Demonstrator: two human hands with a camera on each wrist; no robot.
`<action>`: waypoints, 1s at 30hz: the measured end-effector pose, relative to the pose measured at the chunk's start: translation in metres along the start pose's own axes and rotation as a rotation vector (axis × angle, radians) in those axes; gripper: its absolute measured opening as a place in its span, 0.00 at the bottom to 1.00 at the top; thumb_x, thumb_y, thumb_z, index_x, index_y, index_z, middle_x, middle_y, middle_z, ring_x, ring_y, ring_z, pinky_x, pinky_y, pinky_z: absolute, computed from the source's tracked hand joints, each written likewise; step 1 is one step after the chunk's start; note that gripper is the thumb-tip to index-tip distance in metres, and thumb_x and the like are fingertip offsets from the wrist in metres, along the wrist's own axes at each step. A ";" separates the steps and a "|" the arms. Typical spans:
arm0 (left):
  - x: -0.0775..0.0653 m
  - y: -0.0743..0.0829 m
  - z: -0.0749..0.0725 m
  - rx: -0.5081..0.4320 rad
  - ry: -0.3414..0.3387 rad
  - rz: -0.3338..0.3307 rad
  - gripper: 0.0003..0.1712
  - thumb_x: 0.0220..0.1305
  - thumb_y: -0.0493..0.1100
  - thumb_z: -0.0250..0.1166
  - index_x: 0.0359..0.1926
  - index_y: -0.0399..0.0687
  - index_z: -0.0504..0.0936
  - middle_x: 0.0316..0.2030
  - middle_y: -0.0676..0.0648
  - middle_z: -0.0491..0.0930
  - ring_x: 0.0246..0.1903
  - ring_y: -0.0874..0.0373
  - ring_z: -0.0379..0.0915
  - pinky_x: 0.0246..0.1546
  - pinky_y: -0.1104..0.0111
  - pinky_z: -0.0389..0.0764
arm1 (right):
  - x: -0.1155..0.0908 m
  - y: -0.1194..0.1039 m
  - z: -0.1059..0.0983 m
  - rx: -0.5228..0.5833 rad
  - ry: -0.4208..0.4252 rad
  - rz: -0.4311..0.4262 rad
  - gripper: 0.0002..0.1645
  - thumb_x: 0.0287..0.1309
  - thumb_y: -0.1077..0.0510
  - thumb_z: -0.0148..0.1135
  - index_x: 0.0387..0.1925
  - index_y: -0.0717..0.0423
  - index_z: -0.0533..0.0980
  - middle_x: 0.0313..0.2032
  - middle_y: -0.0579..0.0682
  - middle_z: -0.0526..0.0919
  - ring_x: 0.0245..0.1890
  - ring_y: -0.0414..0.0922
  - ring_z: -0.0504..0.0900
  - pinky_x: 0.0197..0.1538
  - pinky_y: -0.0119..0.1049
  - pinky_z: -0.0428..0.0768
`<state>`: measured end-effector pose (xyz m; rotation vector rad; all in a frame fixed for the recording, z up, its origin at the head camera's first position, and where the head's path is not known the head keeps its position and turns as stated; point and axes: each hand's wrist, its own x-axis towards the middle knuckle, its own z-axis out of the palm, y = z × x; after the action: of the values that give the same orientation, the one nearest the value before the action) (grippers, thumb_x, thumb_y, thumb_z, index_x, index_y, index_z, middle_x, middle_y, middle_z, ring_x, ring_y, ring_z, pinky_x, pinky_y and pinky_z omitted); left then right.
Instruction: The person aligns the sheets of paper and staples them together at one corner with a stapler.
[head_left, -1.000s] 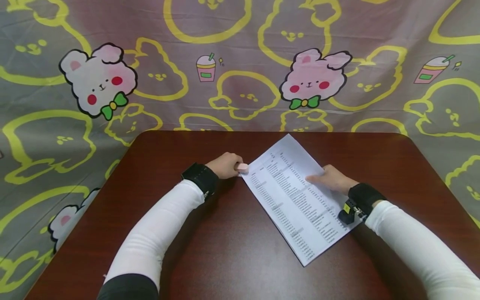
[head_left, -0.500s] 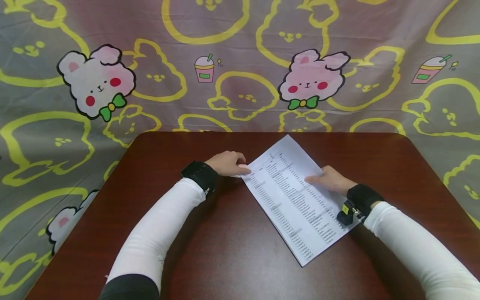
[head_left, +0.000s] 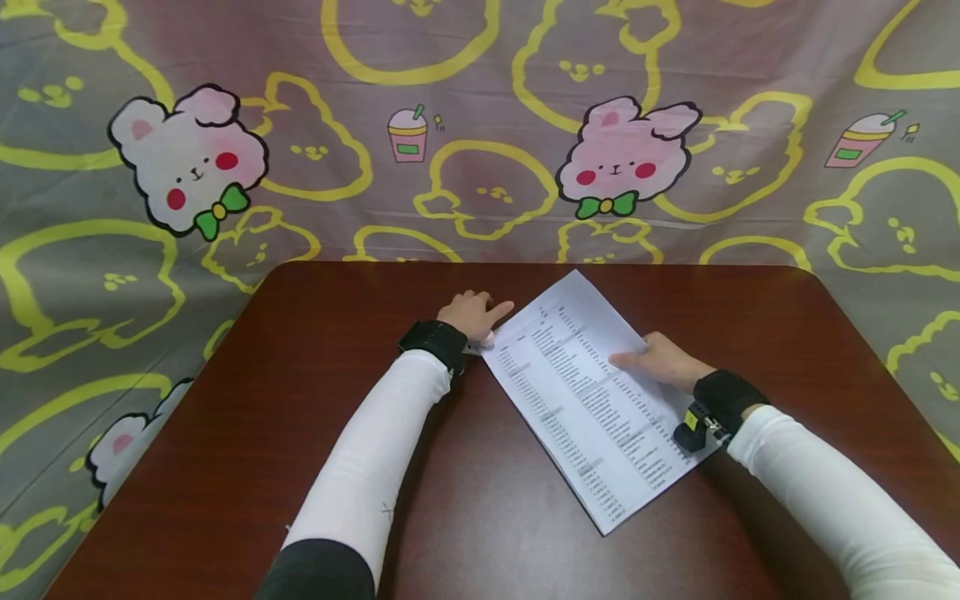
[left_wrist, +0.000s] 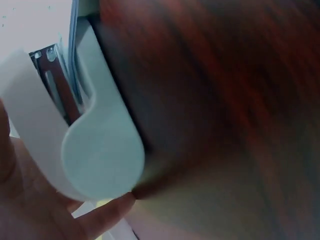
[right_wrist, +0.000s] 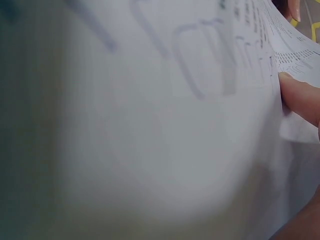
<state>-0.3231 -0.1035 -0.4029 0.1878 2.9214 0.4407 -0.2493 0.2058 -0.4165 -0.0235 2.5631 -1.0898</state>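
Note:
A stack of printed paper lies at an angle across the middle of the table. At its left corner sits a pale stapler, mostly hidden behind my left hand in the head view. The left wrist view shows the paper's corner between the stapler's two arms. My left hand reaches over the stapler with fingers extended and thumb apart; a fingertip meets its rounded end. My right hand grips the stack's right edge, thumb on top and the other fingers hidden beneath.
The dark wooden table reaches back to a patterned curtain with cartoon bunnies. Both wrists wear black bands, the right one overhanging the stack's lower right corner.
My left hand has loosened from the stapler, and its fingers have spread and moved slightly forward and right over it. The left forearm swung right. The right hand and paper stayed nearly still.

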 end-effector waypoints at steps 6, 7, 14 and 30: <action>0.000 0.000 0.002 0.014 0.002 -0.026 0.43 0.68 0.70 0.44 0.70 0.44 0.64 0.67 0.38 0.64 0.64 0.43 0.58 0.61 0.50 0.65 | -0.002 -0.002 0.002 0.023 -0.016 0.004 0.37 0.56 0.39 0.65 0.60 0.57 0.71 0.41 0.55 0.83 0.32 0.50 0.84 0.41 0.43 0.80; -0.001 0.000 0.002 0.014 0.003 -0.027 0.43 0.68 0.71 0.44 0.70 0.44 0.64 0.67 0.38 0.63 0.64 0.44 0.58 0.61 0.50 0.64 | -0.002 -0.002 0.002 0.015 -0.010 0.006 0.37 0.56 0.38 0.65 0.60 0.57 0.71 0.41 0.55 0.83 0.32 0.49 0.84 0.40 0.42 0.80; -0.003 0.000 0.003 0.036 0.032 -0.015 0.45 0.67 0.72 0.44 0.70 0.43 0.65 0.66 0.38 0.64 0.62 0.44 0.59 0.60 0.50 0.66 | -0.003 -0.004 0.001 0.020 -0.007 0.007 0.39 0.55 0.38 0.66 0.61 0.55 0.70 0.43 0.55 0.83 0.32 0.50 0.84 0.38 0.44 0.82; -0.008 0.002 0.006 0.035 0.025 -0.002 0.50 0.61 0.78 0.44 0.71 0.49 0.62 0.68 0.39 0.60 0.65 0.43 0.56 0.61 0.46 0.63 | -0.002 -0.002 0.001 0.056 -0.018 0.009 0.37 0.56 0.40 0.66 0.60 0.57 0.71 0.40 0.55 0.84 0.29 0.50 0.85 0.36 0.43 0.83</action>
<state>-0.3143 -0.1005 -0.4068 0.1862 2.9553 0.3944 -0.2473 0.2041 -0.4154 -0.0079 2.5133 -1.1524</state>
